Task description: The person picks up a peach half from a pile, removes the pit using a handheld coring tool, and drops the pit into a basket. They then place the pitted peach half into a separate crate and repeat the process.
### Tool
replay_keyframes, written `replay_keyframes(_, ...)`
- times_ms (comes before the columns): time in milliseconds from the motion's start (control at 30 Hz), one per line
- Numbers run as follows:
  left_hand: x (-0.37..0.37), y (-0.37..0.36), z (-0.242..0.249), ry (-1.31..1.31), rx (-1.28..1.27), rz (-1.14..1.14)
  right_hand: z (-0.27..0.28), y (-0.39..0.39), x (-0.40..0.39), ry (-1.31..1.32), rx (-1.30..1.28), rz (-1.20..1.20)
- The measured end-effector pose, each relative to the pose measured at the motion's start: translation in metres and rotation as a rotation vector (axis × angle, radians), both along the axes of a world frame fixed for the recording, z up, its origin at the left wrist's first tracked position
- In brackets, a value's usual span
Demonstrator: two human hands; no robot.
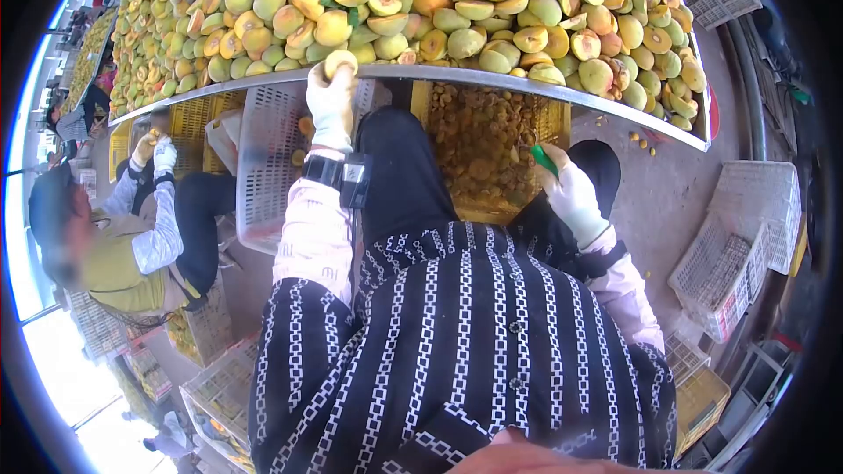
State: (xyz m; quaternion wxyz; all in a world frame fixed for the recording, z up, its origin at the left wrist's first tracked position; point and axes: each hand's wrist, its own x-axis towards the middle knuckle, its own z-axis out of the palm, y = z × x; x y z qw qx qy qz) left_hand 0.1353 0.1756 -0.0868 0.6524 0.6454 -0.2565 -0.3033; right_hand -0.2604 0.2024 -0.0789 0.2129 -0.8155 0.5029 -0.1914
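Note:
My left hand (331, 110), in a white glove, is closed around a yellow peach (341, 62) at the front edge of the metal table. On the table lies a heap of peaches (395, 0), many cut in half and showing brown centres. My right hand (575, 197), also gloved, grips a tool with a green handle (545, 160); its working end is too small to make out. This hand is above my right knee, beside a yellow crate (562, 119) of brown pits and scraps under the table edge.
A white plastic basket (262, 154) stands by my left knee. Further left, a seated co-worker (132, 246) works at the same table with gloved hands. White crates (724, 272) are stacked at the right, and a few fruits (645, 142) lie on the floor.

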Motion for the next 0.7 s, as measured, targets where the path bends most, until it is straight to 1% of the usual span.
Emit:
replay_keyframes(33, -0.014, 0.009, 0.012, -0.002, 0.008, 0.001, -0.004, -0.001, 0.001, -0.137, 0.075, 0.01)
replay_keyframes(67, -0.026, 0.015, 0.021, 0.294, -0.115, -0.02, 0.012, -0.003, 0.006, 0.052, 0.217, -0.017)
replay_keyframes(100, -0.032, 0.022, 0.025, 0.59, -0.24, -0.042, 0.018, -0.005, 0.012, 0.049, 0.22, -0.015)
replay_keyframes(133, -0.032, 0.028, 0.028, 0.72, -0.245, -0.225, 0.021, -0.008, 0.017, -0.078, 0.249, 0.019)
replay_keyframes(167, -0.039, 0.032, 0.028, 0.748, -0.253, -0.327, 0.025, -0.01, 0.023, -0.204, 0.279, 0.052)
replay_keyframes(200, -0.057, 0.039, 0.049, 0.825, -0.269, -0.396, 0.031, -0.01, 0.031, -0.348, 0.287, 0.09)
replay_keyframes(233, -0.075, 0.042, 0.069, 0.904, -0.284, -0.467, 0.047, -0.007, 0.037, -0.349, 0.291, 0.082)
replay_keyframes(300, -0.096, 0.042, 0.072, 0.909, -0.254, -0.542, 0.08, -0.004, 0.048, -0.552, 0.354, 0.196)
replay_keyframes(333, -0.105, 0.041, 0.072, 0.812, -0.252, -0.591, 0.082, -0.003, 0.054, -0.56, 0.121, 0.209)
replay_keyframes(367, -0.115, 0.041, 0.068, 0.694, -0.268, -0.623, 0.087, -0.001, 0.057, -0.561, 0.12, 0.193)
replay_keyframes(433, -0.139, 0.044, 0.085, 0.525, -0.149, -0.611, 0.098, 0.001, 0.056, -0.484, -0.146, 0.22)
replay_keyframes(467, -0.152, 0.045, 0.086, 0.516, -0.153, -0.572, 0.103, 0.003, 0.055, -0.414, -0.178, 0.202)
replay_keyframes(500, -0.161, 0.044, 0.087, 0.521, -0.149, -0.585, 0.109, 0.006, 0.053, -0.41, -0.178, 0.189)
replay_keyframes(567, -0.173, 0.043, 0.092, 0.407, -0.178, -0.583, 0.119, 0.011, 0.048, -0.256, -0.17, 0.209)
replay_keyframes(600, -0.177, 0.044, 0.097, 0.404, -0.165, -0.576, 0.116, 0.011, 0.049, -0.268, -0.231, 0.195)
replay_keyframes(633, -0.18, 0.044, 0.096, 0.407, -0.162, -0.58, 0.117, 0.012, 0.048, -0.267, -0.228, 0.191)
replay_keyframes(700, -0.184, 0.044, 0.095, 0.249, -0.209, -0.617, 0.119, 0.013, 0.047, -0.188, -0.238, 0.201)
